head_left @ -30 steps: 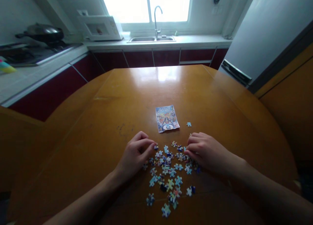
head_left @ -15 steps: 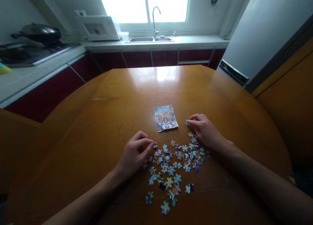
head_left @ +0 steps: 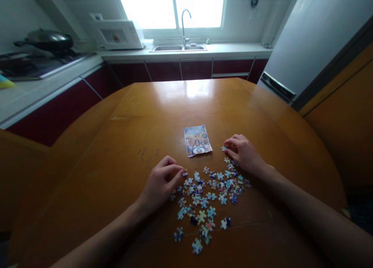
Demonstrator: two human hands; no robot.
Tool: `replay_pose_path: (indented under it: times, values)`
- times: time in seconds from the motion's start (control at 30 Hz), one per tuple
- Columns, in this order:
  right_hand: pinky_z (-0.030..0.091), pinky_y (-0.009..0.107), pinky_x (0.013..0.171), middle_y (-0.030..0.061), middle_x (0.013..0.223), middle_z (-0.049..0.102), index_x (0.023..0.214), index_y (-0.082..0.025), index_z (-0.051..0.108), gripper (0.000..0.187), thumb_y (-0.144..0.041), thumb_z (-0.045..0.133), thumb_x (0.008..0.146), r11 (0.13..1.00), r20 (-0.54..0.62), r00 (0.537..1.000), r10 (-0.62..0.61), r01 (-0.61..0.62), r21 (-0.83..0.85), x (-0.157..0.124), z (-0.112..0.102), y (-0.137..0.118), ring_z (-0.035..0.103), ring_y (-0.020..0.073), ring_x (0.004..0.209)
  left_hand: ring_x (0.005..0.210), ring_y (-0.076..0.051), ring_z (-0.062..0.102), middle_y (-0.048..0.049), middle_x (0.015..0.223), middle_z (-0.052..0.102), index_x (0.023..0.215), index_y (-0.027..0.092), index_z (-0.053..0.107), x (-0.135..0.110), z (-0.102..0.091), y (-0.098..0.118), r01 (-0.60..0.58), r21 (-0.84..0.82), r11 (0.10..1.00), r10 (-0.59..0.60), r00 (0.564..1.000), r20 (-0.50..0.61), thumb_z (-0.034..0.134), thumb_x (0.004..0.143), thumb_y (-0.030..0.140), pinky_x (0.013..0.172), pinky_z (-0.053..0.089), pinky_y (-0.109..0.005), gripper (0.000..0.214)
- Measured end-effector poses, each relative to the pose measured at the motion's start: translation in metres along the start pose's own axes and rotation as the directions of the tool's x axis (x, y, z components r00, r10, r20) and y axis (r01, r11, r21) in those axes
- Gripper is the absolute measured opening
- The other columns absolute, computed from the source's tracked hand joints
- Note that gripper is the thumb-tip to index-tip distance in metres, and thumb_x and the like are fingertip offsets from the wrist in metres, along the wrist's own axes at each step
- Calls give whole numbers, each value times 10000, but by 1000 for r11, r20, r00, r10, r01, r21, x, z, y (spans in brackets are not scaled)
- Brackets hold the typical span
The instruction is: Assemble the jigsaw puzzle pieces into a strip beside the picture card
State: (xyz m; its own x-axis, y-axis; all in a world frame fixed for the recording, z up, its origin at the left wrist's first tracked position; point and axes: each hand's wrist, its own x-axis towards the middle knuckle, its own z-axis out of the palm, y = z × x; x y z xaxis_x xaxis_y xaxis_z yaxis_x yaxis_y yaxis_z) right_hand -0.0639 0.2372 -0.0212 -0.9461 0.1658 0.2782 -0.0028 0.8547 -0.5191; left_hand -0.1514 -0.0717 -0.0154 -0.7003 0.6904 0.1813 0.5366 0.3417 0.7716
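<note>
Loose jigsaw puzzle pieces [head_left: 204, 201] lie in a scattered heap on the wooden table [head_left: 122, 143]. At the heap's upper left edge, my left hand [head_left: 163, 180] has thumb and index finger pinched on a dark blue and white puzzle piece [head_left: 185, 174]. Right of the picture sheet, my right hand [head_left: 241, 152] holds a small light blue puzzle piece [head_left: 223, 148] at the tips of thumb and index finger, close to the tabletop. The printed picture sheet [head_left: 198, 140], showing a penguin-like figure, lies flat beyond the heap, between both hands.
A counter with a sink [head_left: 169, 48] and tap runs along the far wall under a window. On the left are a microwave [head_left: 118, 34] and a lidded pan [head_left: 49, 40] on the stove. A refrigerator [head_left: 309, 38] stands at the right.
My right thumb has shifted down and apart from the index finger, showing more of the light blue piece, and that hand has turned slightly. My left hand has barely moved.
</note>
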Motion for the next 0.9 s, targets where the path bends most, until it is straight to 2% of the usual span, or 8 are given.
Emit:
replay_pose_path:
  times: [0.27,0.43,0.9]
  values:
    - [477,390,780,72,854,656,734,-213,683,148,-272,676,870,998,-24,998,53,-54,-39,-2,3,-5,580,241,876,760,-140,524,-43,870,542,862,178,738,0,0,1,-9,13,1000,9,1000,-8,596,950,321,613,441,-232,219]
    - [469,371,747,66,834,651,717,-213,666,163,-302,727,839,997,-8,997,75,-75,-6,-3,6,-11,575,233,848,746,-131,519,-37,873,533,863,181,739,0,0,0,2,1,1000,-2,1000,-1,599,951,311,608,434,-229,210]
    - [468,360,732,60,820,657,711,-214,685,161,-285,690,855,996,10,996,86,-86,29,-3,4,-9,586,219,819,734,-125,520,-31,888,527,867,188,732,-1,1,-1,11,-9,1000,-11,1000,5,599,953,318,610,427,-240,205]
